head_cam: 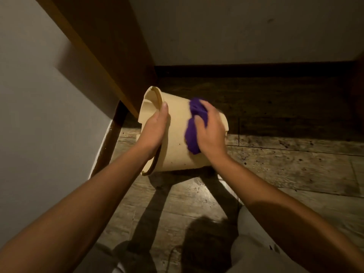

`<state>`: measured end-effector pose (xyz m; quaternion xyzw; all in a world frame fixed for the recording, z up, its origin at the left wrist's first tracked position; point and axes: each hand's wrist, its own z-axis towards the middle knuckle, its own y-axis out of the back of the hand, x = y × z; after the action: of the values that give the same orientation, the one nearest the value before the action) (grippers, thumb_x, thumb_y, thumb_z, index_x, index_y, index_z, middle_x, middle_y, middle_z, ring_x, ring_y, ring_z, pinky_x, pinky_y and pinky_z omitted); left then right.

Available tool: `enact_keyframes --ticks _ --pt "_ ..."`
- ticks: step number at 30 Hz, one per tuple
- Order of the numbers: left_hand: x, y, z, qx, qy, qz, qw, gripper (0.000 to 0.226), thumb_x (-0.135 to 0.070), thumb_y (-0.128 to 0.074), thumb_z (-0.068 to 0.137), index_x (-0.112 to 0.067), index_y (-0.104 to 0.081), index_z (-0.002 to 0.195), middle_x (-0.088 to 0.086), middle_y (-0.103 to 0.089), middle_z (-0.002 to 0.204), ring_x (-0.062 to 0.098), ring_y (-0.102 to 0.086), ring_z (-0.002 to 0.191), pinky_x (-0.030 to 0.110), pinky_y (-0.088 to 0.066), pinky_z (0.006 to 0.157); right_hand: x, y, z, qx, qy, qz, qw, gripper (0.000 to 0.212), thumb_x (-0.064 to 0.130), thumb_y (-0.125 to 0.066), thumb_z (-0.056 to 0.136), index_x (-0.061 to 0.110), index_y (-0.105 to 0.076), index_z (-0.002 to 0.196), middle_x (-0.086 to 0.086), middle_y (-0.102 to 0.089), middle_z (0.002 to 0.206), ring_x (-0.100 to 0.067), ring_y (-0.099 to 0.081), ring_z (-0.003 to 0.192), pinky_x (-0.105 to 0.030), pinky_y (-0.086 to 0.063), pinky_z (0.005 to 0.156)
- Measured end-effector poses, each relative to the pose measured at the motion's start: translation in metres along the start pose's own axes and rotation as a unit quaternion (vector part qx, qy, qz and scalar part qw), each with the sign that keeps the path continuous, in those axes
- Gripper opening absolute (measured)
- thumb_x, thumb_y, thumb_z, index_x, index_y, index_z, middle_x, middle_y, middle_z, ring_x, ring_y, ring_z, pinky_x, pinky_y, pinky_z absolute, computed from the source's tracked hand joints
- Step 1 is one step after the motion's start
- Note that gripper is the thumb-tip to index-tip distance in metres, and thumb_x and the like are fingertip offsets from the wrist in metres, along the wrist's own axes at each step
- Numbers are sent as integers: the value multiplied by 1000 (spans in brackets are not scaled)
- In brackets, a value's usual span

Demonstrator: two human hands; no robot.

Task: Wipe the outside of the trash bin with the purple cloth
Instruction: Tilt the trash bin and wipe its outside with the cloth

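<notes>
**Bin tipped on its side for wiping — risks at this stage**

The cream trash bin point(177, 134) lies tilted on the wooden floor point(295, 164), its open mouth turned toward the wall point(39, 95) on the left and close under the sloping wooden panel point(110, 56). The left hand point(155, 129) grips the rim at the mouth, thumb along the outside. The right hand point(210, 133) presses the bunched purple cloth point(194, 127) against the side wall, fingers closed over it; the cloth is in contact with the bin near its base end.

Likely faults, judged from this position: the bin rests on a curved edge, so a hard wiping stroke could roll or slide it if the rim grip loosens. The cloth is wadded — only a small patch touches, and streaks or the dark specks low on the wall may be missed. The underside against the floor stays unreached unless the bin is turned. The floor looks spotted and perhaps damp, which could re-soil a cleaned face.
</notes>
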<state>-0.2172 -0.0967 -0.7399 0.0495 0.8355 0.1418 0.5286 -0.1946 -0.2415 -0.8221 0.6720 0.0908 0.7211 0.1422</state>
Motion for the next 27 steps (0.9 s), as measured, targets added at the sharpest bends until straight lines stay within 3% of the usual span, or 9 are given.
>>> enact_keyframes --ticks 5,7,11,13,15,18,22,25,27 --pt "1 -4 3 -49 -31 9 998 56 -58 -25 107 -25 -70 104 6 -76 99 22 -73 99 39 -55 92 13 -27 -15 27 143 -114 983 54 49 -46 103 30 -41 153 -3 -49 155 -24 -40 146 -52 -31 121" --pt "12 -1 2 -62 -13 14 998 43 -59 -30 105 -34 -64 96 2 -69 100 21 -67 95 41 -50 89 -18 -7 -5 12 97 -129 987 52 47 -50 102 28 -46 150 -4 -55 150 -26 -49 138 -53 -39 114" --pt "17 1 6 -104 -3 51 993 32 -53 -28 108 -43 -52 89 -18 -51 90 -2 -47 82 22 -37 69 -66 30 17 -39 -127 -106 985 47 38 -53 104 24 -48 149 -3 -56 144 -23 -57 125 -38 -49 94" --pt "13 -4 9 -97 -10 45 994 33 -51 -27 109 -38 -57 103 -16 -53 93 0 -49 85 28 -40 78 -66 40 26 -47 -159 -107 980 48 32 -54 105 22 -46 151 -5 -57 144 -27 -59 126 -40 -51 96" --pt "12 -11 14 -93 -13 27 995 39 -52 -28 108 -31 -61 111 -12 -55 97 6 -51 90 34 -41 87 -49 36 29 -63 -105 -62 991 49 30 -54 105 26 -43 153 -2 -52 149 -20 -58 125 -40 -52 100" --pt "3 -25 13 -94 -11 15 995 42 -54 -28 107 -31 -58 90 -8 -58 87 9 -55 83 38 -44 86 -11 7 5 -30 39 18 999 52 37 -52 103 39 -38 153 6 -44 156 -9 -52 131 -32 -45 103" --pt "2 -27 15 -90 -8 -24 996 52 -57 -26 107 -28 -63 84 -6 -66 83 11 -64 82 31 -49 75 -23 -10 -22 25 163 -158 973 54 48 -51 101 36 -42 153 -1 -36 164 -26 -32 151 -53 -28 122" --pt "6 -21 11 -119 18 -10 993 37 -57 -31 106 -38 -44 77 -12 -49 82 6 -48 77 28 -37 67 -57 10 -14 -10 56 -183 981 53 47 -52 101 34 -44 151 -5 -37 163 -32 -39 145 -59 -37 116" --pt "10 -19 13 -118 23 -6 993 32 -53 -34 107 -34 -47 84 -10 -53 87 8 -53 83 34 -43 78 -77 26 -2 -47 -88 -143 985 51 41 -52 103 30 -45 152 -5 -39 161 -32 -46 140 -54 -46 109"
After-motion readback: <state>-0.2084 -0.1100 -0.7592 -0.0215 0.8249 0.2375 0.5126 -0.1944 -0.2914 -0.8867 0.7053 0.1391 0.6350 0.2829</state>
